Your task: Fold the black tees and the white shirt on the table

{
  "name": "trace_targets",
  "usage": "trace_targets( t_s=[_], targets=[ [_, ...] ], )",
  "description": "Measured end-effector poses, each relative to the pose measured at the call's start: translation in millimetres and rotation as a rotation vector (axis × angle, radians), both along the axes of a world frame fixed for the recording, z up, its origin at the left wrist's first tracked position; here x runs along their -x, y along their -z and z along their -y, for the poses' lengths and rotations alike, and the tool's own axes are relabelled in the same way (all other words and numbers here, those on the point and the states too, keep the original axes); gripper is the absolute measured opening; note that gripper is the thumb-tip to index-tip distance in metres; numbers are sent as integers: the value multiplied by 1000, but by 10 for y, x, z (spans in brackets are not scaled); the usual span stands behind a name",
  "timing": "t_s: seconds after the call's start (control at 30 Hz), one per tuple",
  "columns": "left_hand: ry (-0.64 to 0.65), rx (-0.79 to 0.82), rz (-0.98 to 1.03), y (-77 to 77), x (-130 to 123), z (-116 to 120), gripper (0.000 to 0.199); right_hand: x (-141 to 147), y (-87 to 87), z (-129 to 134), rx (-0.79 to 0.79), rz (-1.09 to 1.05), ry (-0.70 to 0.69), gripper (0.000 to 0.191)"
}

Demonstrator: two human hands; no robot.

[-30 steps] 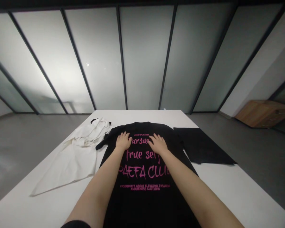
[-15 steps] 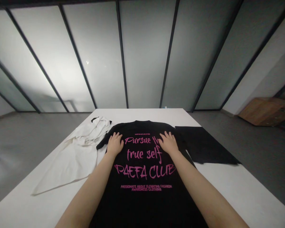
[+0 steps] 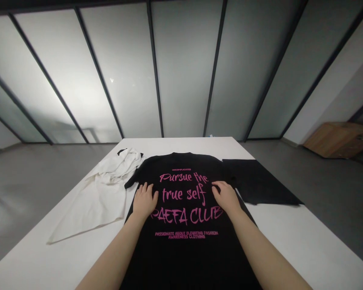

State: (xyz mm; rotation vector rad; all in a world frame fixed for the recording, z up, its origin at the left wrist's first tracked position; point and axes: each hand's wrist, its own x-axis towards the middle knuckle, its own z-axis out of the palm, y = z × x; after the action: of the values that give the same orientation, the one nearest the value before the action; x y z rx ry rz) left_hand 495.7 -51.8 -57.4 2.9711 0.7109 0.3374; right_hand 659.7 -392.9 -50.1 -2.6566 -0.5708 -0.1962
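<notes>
A black T-shirt [image 3: 181, 262] with pink lettering lies spread out in front of me, its collar pointing away. My left hand [image 3: 145, 199] rests on the left side of the shirt, below the sleeve, with fingers apart and nothing in them. On the opposite side, beside the printed words, my right hand [image 3: 226, 196] is on the fabric, fingers slightly bent and holding nothing. The lower hem of the shirt is outside the view.
A crumpled white garment [image 3: 99, 197] lies left of the shirt on the white table [image 3: 305, 241]. To the right is a flat black cloth [image 3: 263, 181], touching or partly under the shirt's sleeve. Beyond the table stand frosted glass panels [image 3: 184, 68] and a wooden cabinet [image 3: 341, 139].
Both hands have slid down the shirt toward me. The right hand has also shifted slightly outward, uncovering the end of the top line of large lettering.
</notes>
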Motion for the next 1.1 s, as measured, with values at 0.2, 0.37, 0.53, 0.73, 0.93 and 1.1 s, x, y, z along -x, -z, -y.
trace_targets(
  t_s=[0.2, 0.37, 0.53, 0.73, 0.93, 1.1],
  targets=[
    [-176, -94, -26, -145, 275, -87, 57, 293, -26, 346, 236, 54, 320, 45],
    [-176, -8, -128, -236, 469, -30, 57, 535, -19, 549, 329, 19, 302, 48],
    [-166, 71, -223, -288, 513, -26, 55, 636, -79, 623, 280, -198, 259, 53],
    [-124, 110, -305, -358, 579, -66, 54, 646, -214, 695, 306, -347, 211, 52],
    [-65, 78, -433, -364, 950, -46, 57, 880, -239, 961, 360, -493, 134, 54],
    [-38, 60, -584, -433, 1278, 8, 57, 1054, -246, 1278, 407, -568, 34, 53]
  ],
)
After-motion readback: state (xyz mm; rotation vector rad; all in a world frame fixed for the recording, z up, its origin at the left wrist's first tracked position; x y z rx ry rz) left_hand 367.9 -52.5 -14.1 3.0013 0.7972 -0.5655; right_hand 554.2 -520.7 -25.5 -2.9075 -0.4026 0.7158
